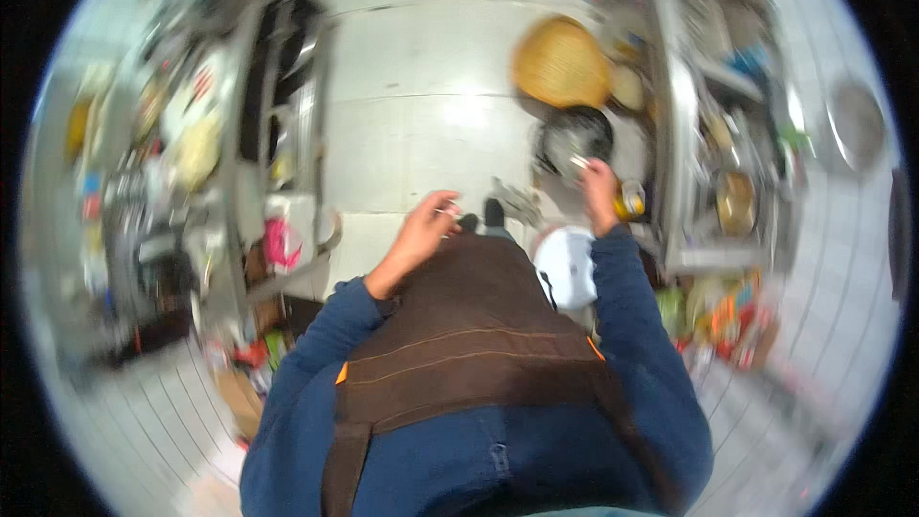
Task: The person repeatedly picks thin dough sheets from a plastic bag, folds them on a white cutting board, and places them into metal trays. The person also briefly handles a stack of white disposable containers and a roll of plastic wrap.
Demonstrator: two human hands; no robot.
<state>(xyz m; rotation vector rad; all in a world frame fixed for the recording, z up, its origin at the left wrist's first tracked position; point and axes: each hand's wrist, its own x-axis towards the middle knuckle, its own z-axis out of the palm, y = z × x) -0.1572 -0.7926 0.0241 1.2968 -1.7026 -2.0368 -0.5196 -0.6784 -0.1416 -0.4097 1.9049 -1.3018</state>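
Observation:
My left hand (421,234) is held in front of the brown apron (459,325), its fingers curled in a pinch. Something small and pale shows at the fingertips, too blurred to name. Further right, my right hand (600,193) reaches forward, closed on a small white piece (579,163) that sticks out past the fingers. Under and just beyond it stands a black bin (595,124) with a greyish, shiny inside. Next to this hand is a yellow can-like container (629,201).
A round woven yellow basket (562,62) lies past the bin. A white round lid or stool (567,266) is near my right side. Metal shelving (684,134) runs along the right, and a cluttered counter (196,148) along the left. Pale tiles (412,67) cover the floor.

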